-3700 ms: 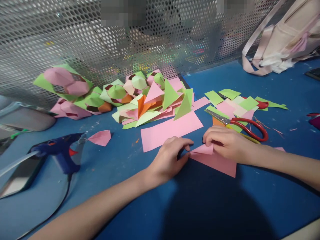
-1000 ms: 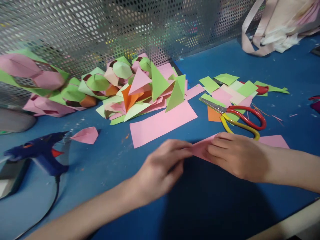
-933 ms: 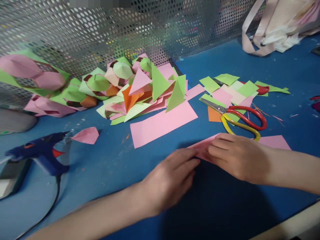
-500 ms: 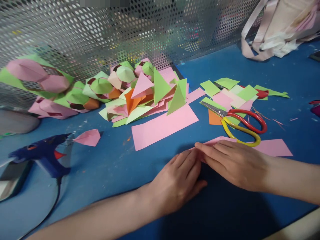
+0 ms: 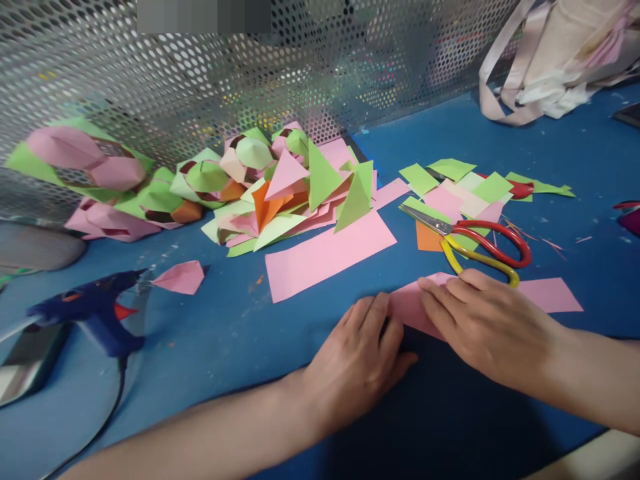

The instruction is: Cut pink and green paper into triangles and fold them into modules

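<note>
A folded pink paper strip (image 5: 411, 303) lies on the blue table near its front edge. My left hand (image 5: 363, 350) presses the strip's left end, its fingers curled and close together over the paper. On the right part of the same strip rests my right hand (image 5: 480, 317), fingers held together and tips pressing the sheet; its palm side is hidden. Just beyond that hand lie scissors (image 5: 453, 230) with one red and one yellow handle. Another pink strip (image 5: 330, 257) lies flat behind my left hand. Past my right hand shows one more pink paper end (image 5: 553, 295).
A blue hot glue gun (image 5: 90, 307) with a cord is at left, beside a small pink folded paper piece (image 5: 183, 277). Folded green and pink paper shapes (image 5: 205, 175) line the perforated metal panel (image 5: 300, 63). Green cut squares (image 5: 420, 179) lie behind the scissors.
My right hand has slid right along the pink strip, away from my left hand, uncovering more paper between them. My left hand stays at the strip's left end.
</note>
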The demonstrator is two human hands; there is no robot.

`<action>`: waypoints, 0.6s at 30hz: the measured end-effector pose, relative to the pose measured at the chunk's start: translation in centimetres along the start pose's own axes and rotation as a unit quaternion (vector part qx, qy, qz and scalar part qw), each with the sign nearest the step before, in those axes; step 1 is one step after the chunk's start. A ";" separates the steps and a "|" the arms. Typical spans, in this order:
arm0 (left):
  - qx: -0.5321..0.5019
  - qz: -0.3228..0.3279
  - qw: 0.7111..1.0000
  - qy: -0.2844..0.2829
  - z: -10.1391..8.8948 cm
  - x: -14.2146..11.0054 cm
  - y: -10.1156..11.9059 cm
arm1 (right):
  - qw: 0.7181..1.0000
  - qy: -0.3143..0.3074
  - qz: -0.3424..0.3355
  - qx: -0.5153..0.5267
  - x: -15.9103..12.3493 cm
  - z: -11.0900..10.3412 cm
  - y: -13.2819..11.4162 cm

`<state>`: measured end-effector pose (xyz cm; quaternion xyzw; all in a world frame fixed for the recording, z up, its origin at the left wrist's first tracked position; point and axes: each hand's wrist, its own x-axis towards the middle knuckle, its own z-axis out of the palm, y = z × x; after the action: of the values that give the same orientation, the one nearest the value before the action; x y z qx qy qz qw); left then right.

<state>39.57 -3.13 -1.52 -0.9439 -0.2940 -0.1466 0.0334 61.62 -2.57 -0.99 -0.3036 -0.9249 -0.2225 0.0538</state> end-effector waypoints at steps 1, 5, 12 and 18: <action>0.000 -0.004 1.000 0.001 0.0 0.1 -0.1 | 1.000 -0.009 0.007 -0.015 -0.1 0.0 0.3; -0.041 -0.027 0.999 0.017 -0.3 0.7 -0.8 | 0.998 -0.043 0.020 -0.039 -0.4 0.2 1.6; -0.174 -0.094 0.980 0.022 -0.3 0.9 -2.5 | 0.997 -0.073 0.023 0.004 -0.2 0.2 2.2; -0.216 -0.124 0.968 -0.007 -0.7 0.6 -3.1 | 0.989 0.006 0.101 0.110 -0.2 0.1 4.8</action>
<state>38.14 -0.38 -0.75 -0.8858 -0.3705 -0.2034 -0.1917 64.56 0.80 0.71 -0.3864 -0.9080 -0.1147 0.1145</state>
